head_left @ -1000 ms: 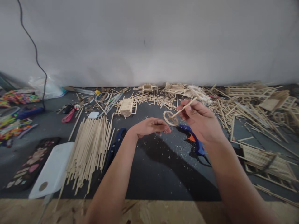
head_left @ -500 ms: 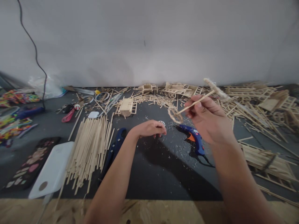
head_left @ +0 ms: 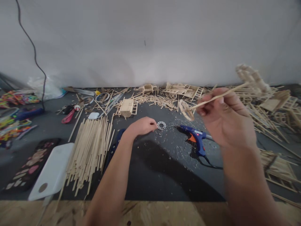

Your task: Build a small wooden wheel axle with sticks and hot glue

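Note:
My right hand (head_left: pixel 227 121) is raised at the right, fingers closed on a thin wooden stick (head_left: pixel 217 96) that carries a small wooden wheel (head_left: pixel 187 110) at its left end and another wheel (head_left: pixel 252 78) at its right end. My left hand (head_left: pixel 141 125) rests low on the dark mat (head_left: pixel 160 175), fingers curled, its fingertips beside a small white ring (head_left: pixel 161 125) lying flat. I cannot make out anything inside that hand. A blue glue gun (head_left: pixel 196 139) with an orange trigger lies just right of the ring, below my right hand.
A bundle of long wooden sticks (head_left: pixel 90 150) lies left of my left arm, next to a white board (head_left: pixel 53 172) and blue-handled pliers (head_left: pixel 115 147). Stick models and loose sticks (head_left: pixel 270 106) crowd the back and right. Scissors, tape rings and colourful cloth sit at the left.
My right hand has lifted the wheeled stick up and to the right. My left hand has dropped to the mat and drawn left, uncovering the white ring.

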`<action>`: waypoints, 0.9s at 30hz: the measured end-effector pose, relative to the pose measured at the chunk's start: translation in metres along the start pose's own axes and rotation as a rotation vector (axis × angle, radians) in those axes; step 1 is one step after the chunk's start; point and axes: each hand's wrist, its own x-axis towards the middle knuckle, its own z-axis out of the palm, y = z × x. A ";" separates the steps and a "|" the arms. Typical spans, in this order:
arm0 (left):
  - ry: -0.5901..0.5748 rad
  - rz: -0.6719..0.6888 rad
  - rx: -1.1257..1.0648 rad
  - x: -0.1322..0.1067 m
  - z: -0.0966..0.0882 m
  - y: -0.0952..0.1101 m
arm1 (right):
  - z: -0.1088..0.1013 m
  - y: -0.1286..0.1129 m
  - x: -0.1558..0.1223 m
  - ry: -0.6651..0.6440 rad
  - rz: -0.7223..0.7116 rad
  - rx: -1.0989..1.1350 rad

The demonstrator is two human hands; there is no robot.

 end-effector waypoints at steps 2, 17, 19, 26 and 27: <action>0.097 -0.065 0.035 -0.001 -0.003 -0.009 | 0.001 -0.005 -0.001 0.017 -0.002 -0.022; 0.385 0.038 -0.078 0.003 0.008 0.003 | 0.014 -0.030 -0.013 0.038 -0.046 0.041; 0.379 0.190 -0.271 0.004 0.017 0.025 | 0.016 -0.027 -0.013 -0.002 -0.025 0.059; 0.078 0.524 -0.800 0.010 0.043 0.078 | 0.022 -0.018 -0.017 -0.121 0.026 0.034; 0.056 0.541 -0.829 0.009 0.044 0.080 | 0.022 -0.018 -0.018 -0.127 0.030 0.044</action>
